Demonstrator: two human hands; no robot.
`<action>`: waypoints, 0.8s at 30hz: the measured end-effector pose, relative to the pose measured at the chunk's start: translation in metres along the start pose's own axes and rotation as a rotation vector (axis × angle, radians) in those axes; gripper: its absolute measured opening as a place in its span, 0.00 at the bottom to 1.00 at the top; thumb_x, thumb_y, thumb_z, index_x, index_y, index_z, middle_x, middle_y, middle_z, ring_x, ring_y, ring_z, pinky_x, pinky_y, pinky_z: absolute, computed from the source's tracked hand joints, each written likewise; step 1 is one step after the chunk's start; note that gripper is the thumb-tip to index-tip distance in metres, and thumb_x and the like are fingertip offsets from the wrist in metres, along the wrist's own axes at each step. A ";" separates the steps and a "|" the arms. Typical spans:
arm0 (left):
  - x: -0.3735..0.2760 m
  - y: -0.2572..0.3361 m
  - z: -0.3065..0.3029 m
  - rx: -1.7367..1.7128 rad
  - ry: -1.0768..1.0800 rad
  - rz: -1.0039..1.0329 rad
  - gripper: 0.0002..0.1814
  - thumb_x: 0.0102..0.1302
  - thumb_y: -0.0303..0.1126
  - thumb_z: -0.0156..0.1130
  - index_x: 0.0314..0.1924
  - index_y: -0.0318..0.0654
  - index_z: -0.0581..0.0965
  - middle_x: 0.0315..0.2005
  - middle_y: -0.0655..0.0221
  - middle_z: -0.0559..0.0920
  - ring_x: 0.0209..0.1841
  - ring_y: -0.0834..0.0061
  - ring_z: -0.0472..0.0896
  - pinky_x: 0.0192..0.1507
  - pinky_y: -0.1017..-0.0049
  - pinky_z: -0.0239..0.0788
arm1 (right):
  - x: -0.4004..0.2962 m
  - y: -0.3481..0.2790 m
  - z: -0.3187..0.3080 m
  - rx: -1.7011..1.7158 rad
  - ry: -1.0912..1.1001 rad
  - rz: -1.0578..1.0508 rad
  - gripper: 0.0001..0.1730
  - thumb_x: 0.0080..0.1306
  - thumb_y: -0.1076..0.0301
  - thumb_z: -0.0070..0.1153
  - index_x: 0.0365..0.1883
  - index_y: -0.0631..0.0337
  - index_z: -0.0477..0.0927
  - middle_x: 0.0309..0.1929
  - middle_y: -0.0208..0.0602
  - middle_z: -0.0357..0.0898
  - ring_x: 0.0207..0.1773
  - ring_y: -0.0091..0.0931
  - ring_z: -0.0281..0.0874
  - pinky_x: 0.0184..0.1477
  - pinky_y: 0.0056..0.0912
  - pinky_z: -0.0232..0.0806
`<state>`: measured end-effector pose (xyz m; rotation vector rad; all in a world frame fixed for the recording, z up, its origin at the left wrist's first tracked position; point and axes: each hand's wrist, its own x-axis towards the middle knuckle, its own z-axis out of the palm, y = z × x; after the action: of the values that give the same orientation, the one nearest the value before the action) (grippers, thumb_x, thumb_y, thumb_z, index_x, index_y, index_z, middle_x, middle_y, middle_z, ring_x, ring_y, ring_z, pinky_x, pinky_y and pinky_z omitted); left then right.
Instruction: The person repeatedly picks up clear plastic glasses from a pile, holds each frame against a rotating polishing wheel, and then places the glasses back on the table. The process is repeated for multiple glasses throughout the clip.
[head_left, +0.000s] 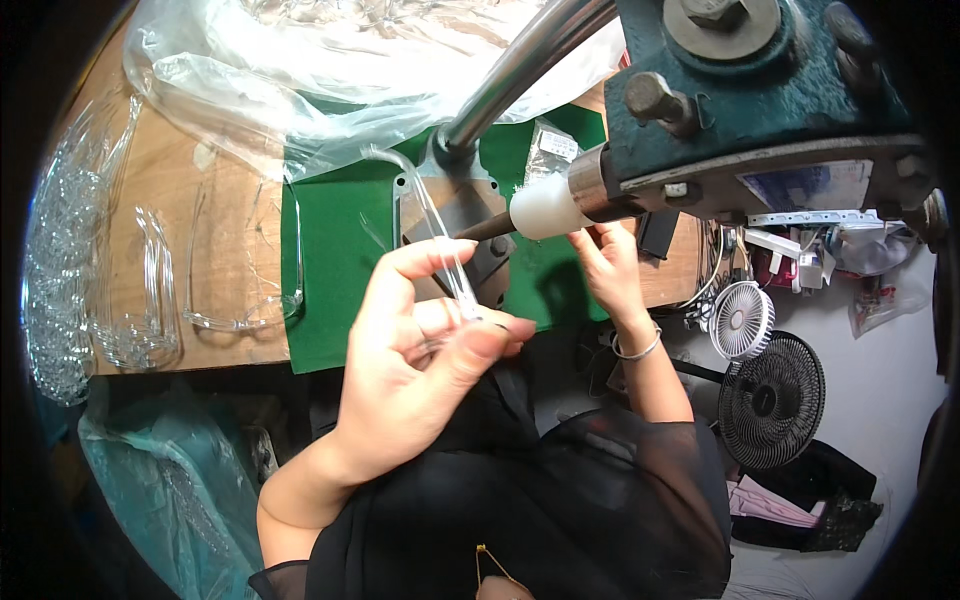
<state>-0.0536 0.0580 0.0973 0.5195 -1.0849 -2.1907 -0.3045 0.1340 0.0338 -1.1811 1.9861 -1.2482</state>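
My left hand pinches a clear plastic eyeglass frame between thumb and fingers, in front of the bench press. One temple of it rises with its curved tip toward the press base; the rest is hidden in my palm. My right hand is just below the white plastic cylinder at the press head. Its fingertips lie partly behind that cylinder, so whether they grip anything is hidden.
The green press head juts in at upper right, on a steel column. Clear eyeglass frames lie on the wooden table beside a green mat. A plastic bag is behind; two fans stand right.
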 end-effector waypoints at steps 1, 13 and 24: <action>-0.001 -0.003 0.002 0.094 0.009 0.037 0.32 0.62 0.36 0.60 0.59 0.31 0.56 0.35 0.55 0.81 0.38 0.70 0.80 0.44 0.73 0.71 | 0.001 0.000 -0.001 -0.093 -0.004 -0.038 0.07 0.60 0.71 0.57 0.29 0.65 0.74 0.26 0.30 0.70 0.29 0.19 0.67 0.33 0.20 0.63; -0.003 -0.010 -0.002 0.185 0.027 0.108 0.31 0.55 0.20 0.64 0.59 0.28 0.64 0.36 0.63 0.81 0.42 0.77 0.79 0.48 0.79 0.68 | -0.020 0.052 0.017 -0.545 0.160 -0.247 0.05 0.58 0.72 0.57 0.29 0.65 0.76 0.29 0.35 0.72 0.33 0.28 0.70 0.37 0.27 0.64; -0.002 -0.018 -0.002 0.312 0.007 0.154 0.33 0.51 0.17 0.65 0.59 0.29 0.65 0.33 0.65 0.82 0.39 0.80 0.79 0.46 0.81 0.69 | -0.015 0.018 0.010 -0.241 0.041 0.000 0.07 0.61 0.71 0.57 0.29 0.65 0.74 0.25 0.29 0.69 0.27 0.17 0.65 0.30 0.20 0.62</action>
<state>-0.0577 0.0664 0.0822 0.5570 -1.4245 -1.8963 -0.2964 0.1464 0.0131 -1.2759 2.2152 -1.0617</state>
